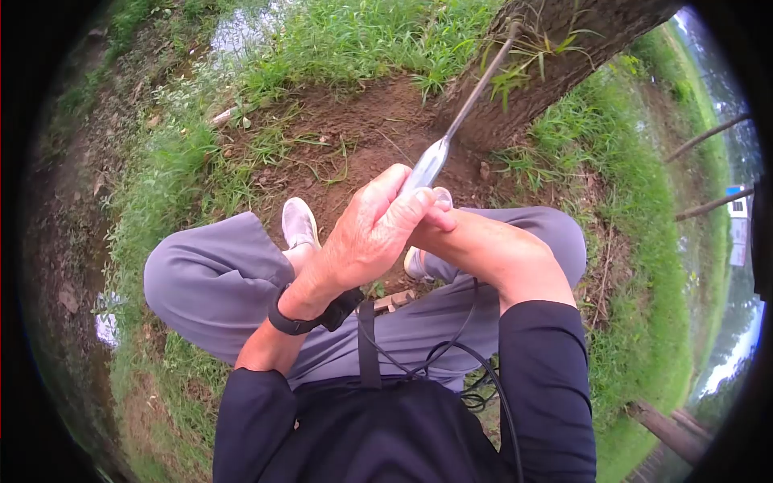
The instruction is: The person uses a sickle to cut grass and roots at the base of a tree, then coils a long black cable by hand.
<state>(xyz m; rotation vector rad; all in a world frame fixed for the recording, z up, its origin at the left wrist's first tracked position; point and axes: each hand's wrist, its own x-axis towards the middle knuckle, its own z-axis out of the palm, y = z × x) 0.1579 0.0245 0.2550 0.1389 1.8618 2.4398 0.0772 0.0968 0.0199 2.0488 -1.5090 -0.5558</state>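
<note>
A sickle-like tool points up and to the right, with a silvery socket and a long thin metal part bent at its tip. My left hand is closed around its lower end, the thumb lying along it. My right hand reaches in from the right beneath the left one. Most of it is covered, so its fingers and grip cannot be made out. The tool's tip lies in front of a leaning tree trunk, close to a tuft of grass blades. A dark watch is on my left wrist.
Bare brown soil with loose grass stems lies beyond my feet. Green grass grows around it. Water shows at the upper left. Black cables run across my lap. A light brown block lies between my legs.
</note>
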